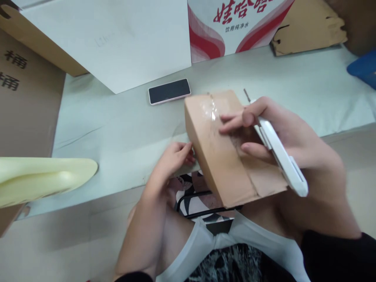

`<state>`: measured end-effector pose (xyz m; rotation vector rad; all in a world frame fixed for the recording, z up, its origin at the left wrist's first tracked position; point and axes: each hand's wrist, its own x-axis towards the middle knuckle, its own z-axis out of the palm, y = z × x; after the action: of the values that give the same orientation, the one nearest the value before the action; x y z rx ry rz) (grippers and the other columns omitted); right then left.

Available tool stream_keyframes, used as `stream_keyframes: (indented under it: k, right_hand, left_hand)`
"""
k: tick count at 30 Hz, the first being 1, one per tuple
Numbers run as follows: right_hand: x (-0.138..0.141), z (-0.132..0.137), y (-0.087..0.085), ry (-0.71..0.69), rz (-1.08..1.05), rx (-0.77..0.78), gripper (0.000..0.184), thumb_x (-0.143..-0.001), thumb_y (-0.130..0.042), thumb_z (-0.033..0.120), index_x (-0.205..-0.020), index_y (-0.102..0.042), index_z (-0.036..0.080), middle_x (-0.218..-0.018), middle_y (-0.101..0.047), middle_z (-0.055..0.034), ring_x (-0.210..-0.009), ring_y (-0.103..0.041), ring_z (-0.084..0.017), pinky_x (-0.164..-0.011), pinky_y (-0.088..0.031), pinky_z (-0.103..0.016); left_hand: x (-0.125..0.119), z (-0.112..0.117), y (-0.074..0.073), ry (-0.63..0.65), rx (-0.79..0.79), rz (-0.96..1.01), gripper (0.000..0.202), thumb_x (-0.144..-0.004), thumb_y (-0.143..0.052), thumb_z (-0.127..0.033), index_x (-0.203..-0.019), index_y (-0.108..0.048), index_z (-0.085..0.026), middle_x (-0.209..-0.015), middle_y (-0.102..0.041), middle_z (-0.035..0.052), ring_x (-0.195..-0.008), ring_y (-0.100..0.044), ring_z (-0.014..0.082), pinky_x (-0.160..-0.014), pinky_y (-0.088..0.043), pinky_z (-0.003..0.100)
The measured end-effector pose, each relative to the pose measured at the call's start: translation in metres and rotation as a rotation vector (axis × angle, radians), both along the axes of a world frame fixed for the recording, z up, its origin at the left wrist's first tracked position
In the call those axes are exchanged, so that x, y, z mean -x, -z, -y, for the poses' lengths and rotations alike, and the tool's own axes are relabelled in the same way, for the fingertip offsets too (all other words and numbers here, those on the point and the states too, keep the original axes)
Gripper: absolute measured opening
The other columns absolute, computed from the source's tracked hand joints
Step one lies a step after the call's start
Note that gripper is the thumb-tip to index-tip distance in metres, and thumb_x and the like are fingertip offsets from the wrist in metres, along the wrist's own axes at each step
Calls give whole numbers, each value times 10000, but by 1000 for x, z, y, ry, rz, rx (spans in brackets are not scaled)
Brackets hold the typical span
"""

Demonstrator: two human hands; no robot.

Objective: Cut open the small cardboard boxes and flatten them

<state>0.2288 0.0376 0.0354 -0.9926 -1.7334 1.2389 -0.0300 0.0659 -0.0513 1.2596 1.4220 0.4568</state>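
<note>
A small brown cardboard box [211, 149], with clear tape along its top seam, sits tilted at the table's front edge. My left hand [178, 154] is at its left side, fingers curled and thumb against the cardboard; part of the grip is hidden. In my right hand [270, 129] is a white utility knife [282, 156], its thin blade [247, 95] pointing away from me past the box's far right corner. Two fingertips of that hand rest on or just above the taped top.
A phone [169, 91] lies on the pale table [123, 137] behind the box. Large white [141, 43] and red-white [235, 31] cartons stand at the back. A pale yellow curved object [47, 178] juts in from the left, and something blue [364, 68] is at the right edge.
</note>
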Motion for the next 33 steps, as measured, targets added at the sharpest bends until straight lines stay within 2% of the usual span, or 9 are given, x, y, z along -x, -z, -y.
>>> stream_keyframes:
  k: [2, 5, 9, 13, 17, 20, 25, 29, 33]
  right_hand:
    - [2, -4, 2, -78, 52, -8, 190, -932, -734, 317, -969, -551, 281, -980, -772, -16, -1086, -746, -251, -885, -602, -421]
    - [11, -11, 5, -73, 143, -121, 193, -895, -726, 283, -865, -537, 257, -847, -703, -6, -846, -718, -233, -768, -541, -404]
    - [21, -15, 11, -43, 199, -217, 245, -875, -725, 309, -821, -497, 239, -782, -677, 16, -795, -709, -205, -823, -507, -391]
    - [26, -7, 13, 174, 71, -301, 254, -896, -714, 256, -784, -487, 247, -633, -600, 67, -706, -712, -174, -876, -527, -399]
    - [25, 2, -5, 453, -356, -136, 252, -953, -723, 286, -760, -561, 270, -486, -438, 92, -419, -541, -134, -580, -535, -342]
    - [23, 1, -18, 363, -471, -23, 268, -930, -785, 457, -841, -616, 269, -534, -476, 85, -382, -519, -130, -470, -524, -329]
    - [25, -12, -1, 116, -353, 152, 376, -1004, -621, 632, -1120, -652, 276, -925, -689, -8, -811, -706, -152, -632, -595, -265]
    - [28, -18, 14, 131, -132, 120, 364, -1035, -577, 579, -1044, -671, 227, -854, -669, -23, -791, -669, -146, -650, -562, -258]
    - [32, -13, 10, 155, 99, -21, 210, -1027, -584, 382, -1108, -693, 223, -856, -708, -26, -805, -686, -164, -683, -548, -287]
  left_hand:
    - [2, 3, -3, -126, -364, -167, 364, -940, -652, -504, -737, -696, -205, -733, -720, 64, -720, -680, 235, -721, -566, 361]
    - [3, 8, 0, -305, -979, -50, 267, -1018, -538, -417, -1057, -736, -241, -1032, -775, 42, -1014, -730, 249, -972, -583, 420]
    - [0, 11, 8, -37, -1424, 22, 405, -1046, -457, -452, -1339, -676, -278, -1375, -707, 52, -1405, -603, 298, -1247, -454, 543]
    - [-3, 11, 10, 103, -1460, -124, 451, -1072, -368, -426, -1338, -682, -242, -1372, -706, 75, -1485, -527, 306, -1280, -426, 539]
    - [-5, 11, 10, 104, -1456, -77, 445, -1059, -391, -423, -1335, -687, -238, -1371, -706, 77, -1430, -558, 304, -1267, -426, 551]
    - [-11, 13, 11, 104, -1454, -25, 458, -1046, -404, -398, -1383, -682, -260, -1386, -705, 73, -1439, -531, 286, -1281, -391, 517]
    - [-17, 15, 12, 93, -1445, -42, 460, -1048, -389, -409, -1375, -684, -275, -1379, -706, 57, -1457, -514, 275, -1285, -382, 488]
    - [-14, 13, 14, 95, -1454, -56, 435, -1066, -384, -417, -1313, -697, -240, -1357, -713, 73, -1400, -568, 301, -1246, -419, 530]
    - [-11, 11, 15, 98, -1452, -2, 420, -1074, -395, -416, -1278, -710, -229, -1331, -721, 79, -1391, -562, 300, -1229, -430, 519]
